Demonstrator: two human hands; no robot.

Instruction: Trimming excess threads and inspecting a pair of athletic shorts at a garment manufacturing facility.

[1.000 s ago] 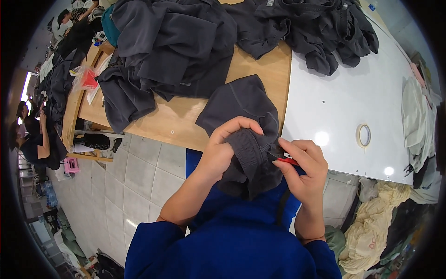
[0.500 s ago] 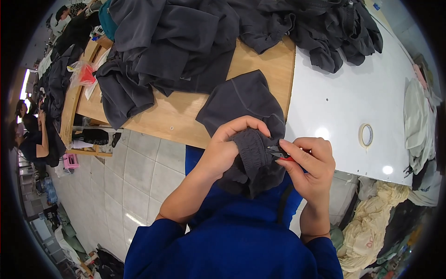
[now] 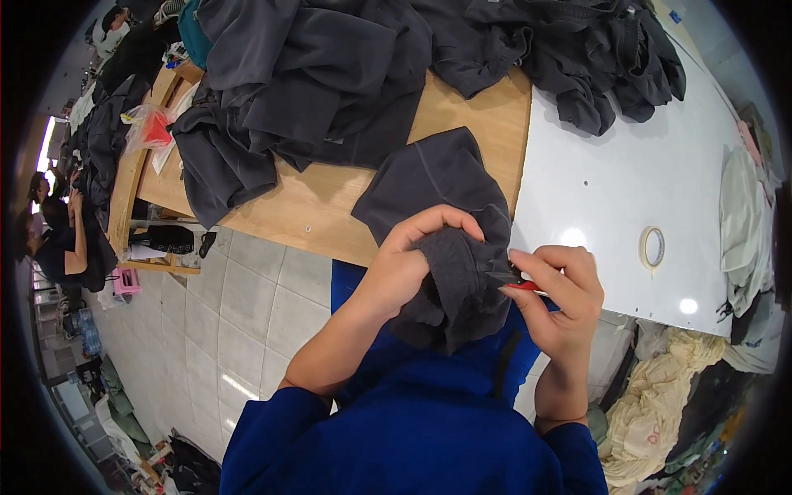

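Note:
A dark grey garment (image 3: 437, 173) hangs from the wooden table's front edge toward me, its gathered elastic band (image 3: 450, 260) turned up. My left hand (image 3: 408, 268) is closed round that band, thumb tucked inside the fabric. From the other side my right hand (image 3: 557, 285) grips small red-handled thread snips (image 3: 521, 285) between thumb and fingers. Their metal points reach the cloth just beside the band's seam. Whether the blades touch a thread is too small to tell.
More dark grey garments (image 3: 322, 74) are heaped over the wooden table (image 3: 330, 202). A white table (image 3: 610, 198) adjoins it on the right, with a tape roll (image 3: 652, 247). Cream cloth (image 3: 660, 396) lies bundled at lower right. A co-worker (image 3: 66, 231) is at far left.
My right hand has drawn slightly to the right with the snips, showing more of the red handle. The left hand keeps its hold, and the band has turned a little.

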